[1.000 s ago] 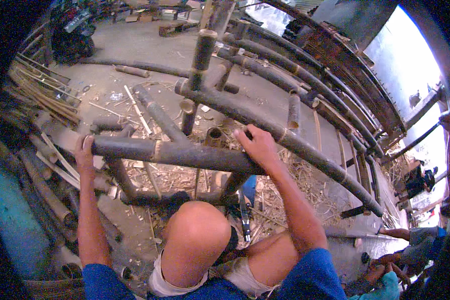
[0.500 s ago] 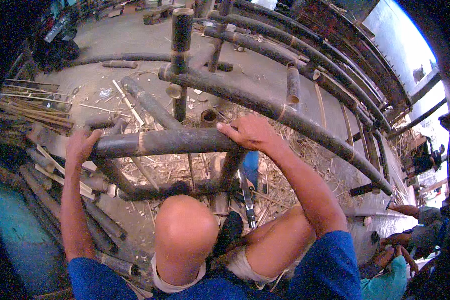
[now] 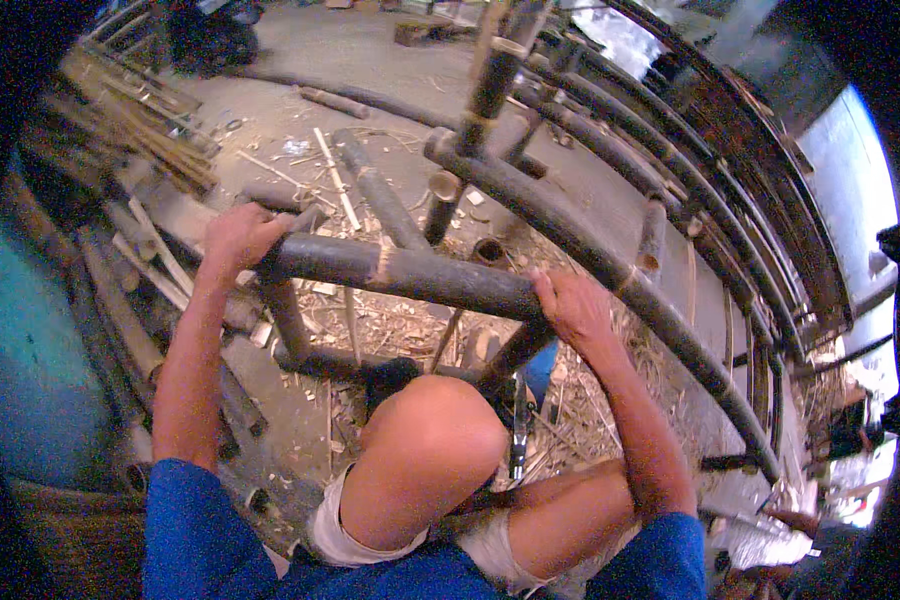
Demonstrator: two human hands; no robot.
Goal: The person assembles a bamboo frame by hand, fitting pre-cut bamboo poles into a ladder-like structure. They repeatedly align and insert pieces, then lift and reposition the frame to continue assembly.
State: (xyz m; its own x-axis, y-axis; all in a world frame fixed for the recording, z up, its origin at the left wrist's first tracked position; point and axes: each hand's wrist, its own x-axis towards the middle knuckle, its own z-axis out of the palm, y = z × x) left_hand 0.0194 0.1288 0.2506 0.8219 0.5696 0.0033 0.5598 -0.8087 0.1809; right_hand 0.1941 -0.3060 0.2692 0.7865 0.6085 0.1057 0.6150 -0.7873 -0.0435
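Note:
A thick dark bamboo pole [image 3: 410,272] runs crosswise in front of me as part of a bamboo frame [image 3: 610,270]. My left hand [image 3: 238,236] is wrapped around the pole's left end. My right hand [image 3: 573,306] grips the same pole near its right end, where it meets a long slanting pole. My bent bare knee [image 3: 432,440] rises under the pole between my arms. A knife-like tool [image 3: 518,425] lies on the ground beside my knee.
Stacked bamboo poles [image 3: 130,130] lie at the left. Shavings and offcuts [image 3: 390,320] litter the concrete floor. More curved bamboo frames [image 3: 730,190] stand to the right. A blue surface [image 3: 30,370] is at the far left. Another person [image 3: 850,430] is at the right edge.
My view has swung, so the frame sits more to the right. Both hands stay on the crosswise pole; the right hand now grips from the pole's near side.

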